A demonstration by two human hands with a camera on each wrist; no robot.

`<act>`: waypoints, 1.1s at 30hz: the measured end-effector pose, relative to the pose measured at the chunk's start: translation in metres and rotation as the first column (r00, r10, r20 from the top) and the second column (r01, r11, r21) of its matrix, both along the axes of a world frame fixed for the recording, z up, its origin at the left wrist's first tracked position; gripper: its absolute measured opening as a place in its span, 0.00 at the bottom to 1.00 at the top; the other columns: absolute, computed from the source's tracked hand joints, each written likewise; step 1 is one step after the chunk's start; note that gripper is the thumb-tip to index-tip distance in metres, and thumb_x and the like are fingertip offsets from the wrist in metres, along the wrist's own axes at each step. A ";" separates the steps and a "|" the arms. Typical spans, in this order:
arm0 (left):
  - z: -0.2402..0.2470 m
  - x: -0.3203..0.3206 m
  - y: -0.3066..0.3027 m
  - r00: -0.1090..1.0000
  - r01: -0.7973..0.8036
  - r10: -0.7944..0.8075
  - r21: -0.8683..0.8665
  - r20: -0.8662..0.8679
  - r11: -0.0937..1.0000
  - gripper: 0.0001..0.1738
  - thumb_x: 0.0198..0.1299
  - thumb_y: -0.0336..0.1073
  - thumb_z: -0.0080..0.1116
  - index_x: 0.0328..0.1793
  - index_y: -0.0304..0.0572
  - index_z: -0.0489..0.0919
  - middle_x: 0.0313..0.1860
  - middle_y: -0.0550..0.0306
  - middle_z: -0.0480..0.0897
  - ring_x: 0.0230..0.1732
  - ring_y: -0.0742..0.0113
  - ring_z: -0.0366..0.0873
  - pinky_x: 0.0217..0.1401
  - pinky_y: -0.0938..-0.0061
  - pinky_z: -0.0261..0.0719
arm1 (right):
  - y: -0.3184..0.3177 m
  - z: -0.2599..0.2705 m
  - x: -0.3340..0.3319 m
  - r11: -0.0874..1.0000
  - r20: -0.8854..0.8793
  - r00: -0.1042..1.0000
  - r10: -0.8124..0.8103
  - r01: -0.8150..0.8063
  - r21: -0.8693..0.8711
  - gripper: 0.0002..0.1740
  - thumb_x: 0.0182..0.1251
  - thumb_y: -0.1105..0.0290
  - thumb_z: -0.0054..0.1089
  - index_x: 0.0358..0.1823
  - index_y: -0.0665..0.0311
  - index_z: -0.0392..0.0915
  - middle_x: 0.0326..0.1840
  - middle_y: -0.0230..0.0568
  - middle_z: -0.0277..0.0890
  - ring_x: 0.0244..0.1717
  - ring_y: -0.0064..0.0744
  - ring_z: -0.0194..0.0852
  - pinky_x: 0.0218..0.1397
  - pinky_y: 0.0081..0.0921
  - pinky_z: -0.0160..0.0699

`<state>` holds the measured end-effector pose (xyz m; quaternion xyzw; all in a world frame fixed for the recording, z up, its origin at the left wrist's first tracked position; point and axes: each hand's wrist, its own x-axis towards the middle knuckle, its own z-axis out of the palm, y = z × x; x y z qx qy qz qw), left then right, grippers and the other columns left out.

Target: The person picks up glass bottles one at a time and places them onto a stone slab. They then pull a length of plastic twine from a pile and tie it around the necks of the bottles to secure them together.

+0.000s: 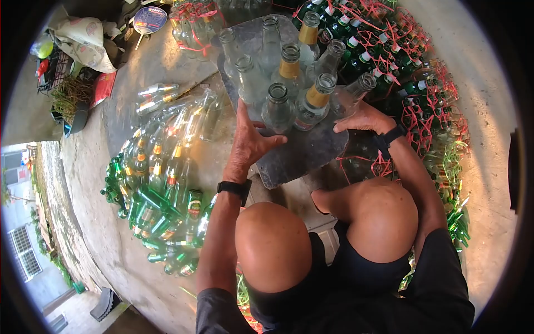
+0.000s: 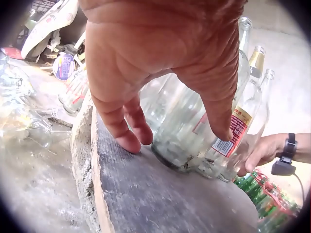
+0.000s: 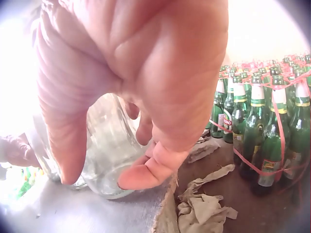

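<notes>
Clear glass bottles (image 1: 277,114), several with gold neck foil, stand upright and close together on a dark slab (image 1: 289,161). At their left side is my left hand (image 1: 248,146), thumb and fingers spread; in the left wrist view its thumb lies against the glass (image 2: 177,131) and the fingertips reach down to the slab. My right hand (image 1: 367,118) is at the right side of the group, its thumb and bent fingers around the lower part of a clear bottle (image 3: 104,165). The palm hides the upper part of that bottle in the right wrist view.
Green bottles (image 3: 255,131) tied with red string stand in rows at the right. Loose green and clear bottles (image 1: 158,203) lie on the floor at the left. A tied bundle of clear bottles (image 1: 194,30) is beyond the slab. Bare knees (image 1: 272,245) are close to its near edge.
</notes>
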<state>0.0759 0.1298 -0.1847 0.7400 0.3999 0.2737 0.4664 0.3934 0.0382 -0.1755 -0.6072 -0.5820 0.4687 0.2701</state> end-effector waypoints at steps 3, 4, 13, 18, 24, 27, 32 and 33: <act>0.003 -0.001 -0.001 1.000 -0.014 0.017 -0.104 0.023 0.994 0.70 0.31 0.41 0.91 0.79 0.35 0.55 0.72 0.45 0.68 0.67 0.53 0.73 0.66 0.58 0.77 | 0.000 0.012 -0.007 0.996 -0.114 0.993 -0.044 0.036 -0.078 0.43 0.45 0.79 0.77 0.67 0.65 0.69 0.59 0.37 0.76 0.58 0.32 0.74 0.63 0.31 0.77; 0.002 -0.001 0.001 1.000 0.002 0.000 -0.104 0.020 0.995 0.68 0.32 0.39 0.90 0.78 0.35 0.55 0.72 0.44 0.68 0.68 0.53 0.71 0.67 0.59 0.76 | 0.000 0.017 -0.009 0.988 -0.202 0.974 -0.101 0.073 -0.137 0.45 0.44 0.80 0.77 0.68 0.64 0.68 0.60 0.37 0.76 0.58 0.31 0.74 0.61 0.30 0.79; -0.012 -0.005 0.006 0.999 0.038 -0.038 -0.016 -0.025 0.999 0.79 0.28 0.35 0.91 0.84 0.38 0.45 0.79 0.40 0.62 0.69 0.50 0.72 0.61 0.60 0.83 | 0.009 0.024 -0.005 0.968 -0.073 0.997 0.036 -0.053 -0.243 0.68 0.48 0.71 0.82 0.86 0.65 0.40 0.84 0.43 0.52 0.83 0.34 0.46 0.84 0.33 0.50; -0.012 -0.006 0.008 0.998 0.052 -0.051 0.025 -0.036 0.998 0.79 0.28 0.37 0.91 0.85 0.40 0.45 0.79 0.40 0.62 0.72 0.49 0.70 0.62 0.57 0.82 | 0.010 0.023 -0.002 0.967 0.048 0.994 0.100 -0.085 -0.241 0.65 0.47 0.70 0.82 0.84 0.64 0.47 0.81 0.44 0.58 0.80 0.36 0.53 0.82 0.34 0.55; -0.010 -0.007 0.008 0.999 0.032 -0.035 -0.134 -0.018 0.990 0.78 0.28 0.39 0.91 0.84 0.40 0.47 0.78 0.41 0.63 0.72 0.48 0.70 0.64 0.56 0.81 | 0.010 0.017 -0.004 0.993 -0.074 0.996 0.044 -0.051 -0.103 0.44 0.44 0.80 0.76 0.67 0.65 0.66 0.54 0.35 0.76 0.51 0.26 0.76 0.54 0.29 0.81; -0.008 -0.008 0.009 0.999 0.053 -0.054 -0.110 -0.004 0.992 0.78 0.28 0.40 0.92 0.83 0.39 0.48 0.78 0.41 0.63 0.73 0.47 0.69 0.65 0.55 0.80 | 0.011 0.010 -0.002 0.993 -0.092 0.994 0.061 -0.069 -0.094 0.44 0.44 0.81 0.76 0.67 0.65 0.66 0.55 0.35 0.75 0.52 0.27 0.76 0.54 0.30 0.83; -0.009 -0.010 0.008 0.997 0.038 -0.045 -0.110 -0.064 0.993 0.78 0.28 0.39 0.91 0.84 0.42 0.47 0.79 0.43 0.63 0.76 0.48 0.65 0.69 0.51 0.76 | 0.011 0.019 -0.005 0.992 -0.118 0.992 0.047 -0.060 -0.108 0.45 0.42 0.81 0.77 0.67 0.66 0.67 0.58 0.37 0.75 0.54 0.28 0.76 0.55 0.32 0.84; -0.011 -0.010 0.008 0.997 0.037 -0.045 -0.110 -0.064 0.993 0.78 0.28 0.39 0.91 0.84 0.42 0.47 0.79 0.43 0.63 0.76 0.48 0.65 0.69 0.51 0.76 | 0.010 0.019 -0.005 0.993 -0.102 0.994 0.047 -0.058 -0.104 0.45 0.42 0.81 0.77 0.67 0.66 0.67 0.59 0.37 0.76 0.55 0.28 0.76 0.55 0.32 0.83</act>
